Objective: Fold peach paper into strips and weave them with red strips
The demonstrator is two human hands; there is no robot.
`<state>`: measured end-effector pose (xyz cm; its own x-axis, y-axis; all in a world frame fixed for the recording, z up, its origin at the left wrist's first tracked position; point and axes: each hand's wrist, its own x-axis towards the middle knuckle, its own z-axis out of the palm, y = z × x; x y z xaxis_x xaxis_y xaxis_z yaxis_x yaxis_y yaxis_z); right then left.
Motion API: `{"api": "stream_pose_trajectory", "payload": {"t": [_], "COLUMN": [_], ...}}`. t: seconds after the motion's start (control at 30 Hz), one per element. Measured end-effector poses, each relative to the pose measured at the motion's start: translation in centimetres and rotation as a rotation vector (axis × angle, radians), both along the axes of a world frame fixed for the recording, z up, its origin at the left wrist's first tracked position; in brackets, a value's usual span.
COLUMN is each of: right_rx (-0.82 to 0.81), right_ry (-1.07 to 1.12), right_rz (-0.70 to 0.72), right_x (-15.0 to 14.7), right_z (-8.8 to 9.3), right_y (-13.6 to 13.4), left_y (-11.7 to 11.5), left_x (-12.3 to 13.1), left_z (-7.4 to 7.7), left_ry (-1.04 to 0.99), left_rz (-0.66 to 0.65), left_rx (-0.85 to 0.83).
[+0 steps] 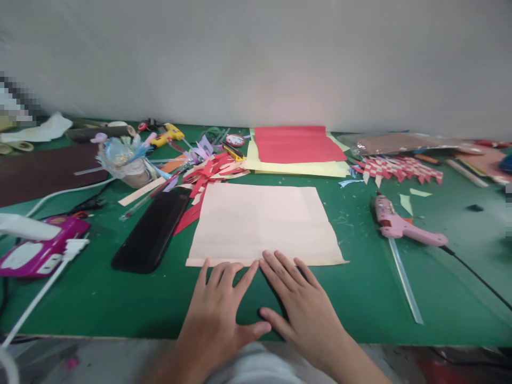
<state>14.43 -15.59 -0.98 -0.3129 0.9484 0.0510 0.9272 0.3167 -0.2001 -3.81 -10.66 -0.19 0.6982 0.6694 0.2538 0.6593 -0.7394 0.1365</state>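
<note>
A pale pink sheet of paper (pixel 264 218) lies on the green tabletop, with a narrow fold along its near edge. My left hand (pixel 220 298) rests on the left half of that fold, fingers spread and fingertips touching the paper. On the right half, my right hand (pixel 298 298) lies flat with its fingers stretched out over the edge. The thumbs point toward each other and hold nothing. Left of the paper is a black smartphone (pixel 152 232). Red and pink paper strips (pixel 212 170) are heaped by the sheet's far left corner.
Red paper (pixel 300 144) lies over yellow sheets (pixel 296 169) at the back. A pink glue gun (pixel 396 221) with a clear glue stick is at right. A purple power strip (pixel 48 248) with cables sits at left. A yellow glue gun (pixel 168 136) and woven paper strips (pixel 400 169) are further back.
</note>
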Motion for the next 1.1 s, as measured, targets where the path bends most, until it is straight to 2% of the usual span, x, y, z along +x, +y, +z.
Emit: {"api": "stream_pose_trajectory", "payload": {"t": [0.27, 0.57, 0.8, 1.1], "right_rx": [-0.019, 0.053, 0.087, 0.111], "right_ry": [-0.037, -0.139, -0.22, -0.225], "right_rz": [-0.009, -0.106, -0.221, -0.22], "right_x": [1.1, 4.5, 6.5, 6.5], "right_z": [0.2, -0.3, -0.8, -1.1], "right_y": [0.0, -1.3, -2.8, -3.0], "left_y": [0.2, 0.4, 1.6, 2.1], "left_x": [-0.7, -1.5, -5.0, -7.4], "left_z": [-0.3, -0.4, -0.3, -0.1], "left_ry": [-0.003, 0.028, 0.089, 0.092], "left_rz": [-0.032, -0.063, 0.033, 0.032], "left_rx": [-0.029, -0.078, -0.039, 0.015]}}
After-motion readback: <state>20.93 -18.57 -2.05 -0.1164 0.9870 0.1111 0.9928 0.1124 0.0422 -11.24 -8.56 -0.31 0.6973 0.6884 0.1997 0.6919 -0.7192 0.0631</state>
